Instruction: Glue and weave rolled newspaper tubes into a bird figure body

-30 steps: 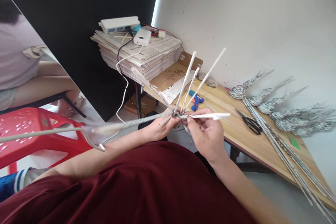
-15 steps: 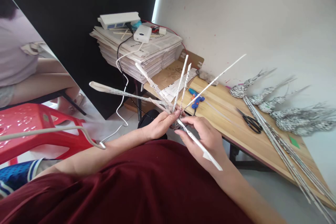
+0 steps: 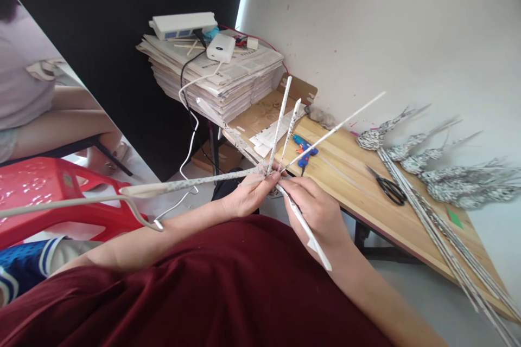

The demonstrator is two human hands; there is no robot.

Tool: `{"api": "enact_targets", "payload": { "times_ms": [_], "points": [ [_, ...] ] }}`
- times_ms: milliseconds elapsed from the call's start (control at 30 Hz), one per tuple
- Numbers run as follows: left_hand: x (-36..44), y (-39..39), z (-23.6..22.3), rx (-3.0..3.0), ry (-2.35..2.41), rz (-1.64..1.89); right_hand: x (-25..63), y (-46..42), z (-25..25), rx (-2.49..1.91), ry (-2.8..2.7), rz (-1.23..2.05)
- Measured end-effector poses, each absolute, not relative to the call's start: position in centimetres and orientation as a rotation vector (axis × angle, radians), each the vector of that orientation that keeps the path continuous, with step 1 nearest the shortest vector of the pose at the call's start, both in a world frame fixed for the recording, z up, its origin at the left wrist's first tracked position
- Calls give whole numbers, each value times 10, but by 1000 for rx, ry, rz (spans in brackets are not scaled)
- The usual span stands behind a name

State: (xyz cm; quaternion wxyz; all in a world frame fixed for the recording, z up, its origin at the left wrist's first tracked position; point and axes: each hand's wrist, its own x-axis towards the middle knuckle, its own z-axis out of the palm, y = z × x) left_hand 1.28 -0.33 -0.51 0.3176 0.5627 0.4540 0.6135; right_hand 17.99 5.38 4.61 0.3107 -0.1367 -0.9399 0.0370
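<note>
In front of my red shirt, both hands meet on a small woven piece of rolled newspaper tubes (image 3: 280, 129) that fan out from its centre. My left hand (image 3: 249, 194) is closed on the base of the tubes, thumb on top, and one long tube points out to the left over it. My right hand (image 3: 315, 207) pinches at the same base, fingertips beside the left thumb, with one tube lying across it toward my wrist. The woven underside is mostly hidden by my fingers.
A wooden table (image 3: 345, 173) holds a blue glue gun (image 3: 305, 157), black scissors (image 3: 388, 188), long paper tubes (image 3: 431, 222) and several woven paper pieces (image 3: 468, 184). A newspaper stack (image 3: 215, 87) carries a power strip (image 3: 183, 26). At left are a red stool (image 3: 36, 184) and a seated person.
The long tube on the left has swung downward, and the tube behind it has shifted slightly left. My right fingers have closed in toward the base.
</note>
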Motion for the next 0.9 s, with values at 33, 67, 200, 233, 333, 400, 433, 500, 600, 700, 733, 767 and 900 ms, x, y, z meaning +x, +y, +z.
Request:
{"api": "enact_targets", "payload": {
  "times_ms": [33,67,200,233,333,400,433,500,600,700,733,767,900],
  "points": [
    [13,-3,-6,1488,1210,1615,179,54,46,-373,-2484,101],
    [13,-2,-7,1479,1231,1617,179,54,45,-383,-2485,106],
    [14,0,-10,1413,1329,1603,180,55,46,-447,-2519,136],
    [14,0,-10,1420,1345,1597,181,56,46,-470,-2535,143],
    [13,-1,-9,1502,1377,1563,184,58,50,-553,-2603,150],
    [12,-1,-11,1579,1408,1509,187,58,55,-608,-2670,116],
    [11,0,-13,1613,1430,1483,188,58,58,-635,-2703,85],
    [10,2,-18,1663,1478,1462,190,56,65,-698,-2750,16],
    [9,7,-26,1740,1537,1506,191,54,81,-800,-2796,21],
    [10,12,-34,1795,1547,1549,187,52,92,-870,-2797,147],
    [10,13,-36,1783,1550,1565,185,50,94,-883,-2785,185],
    [10,13,-37,1758,1554,1586,182,48,93,-885,-2777,218],
    [12,13,-36,1573,1480,1598,174,36,82,-793,-2793,372]
  ]
}}
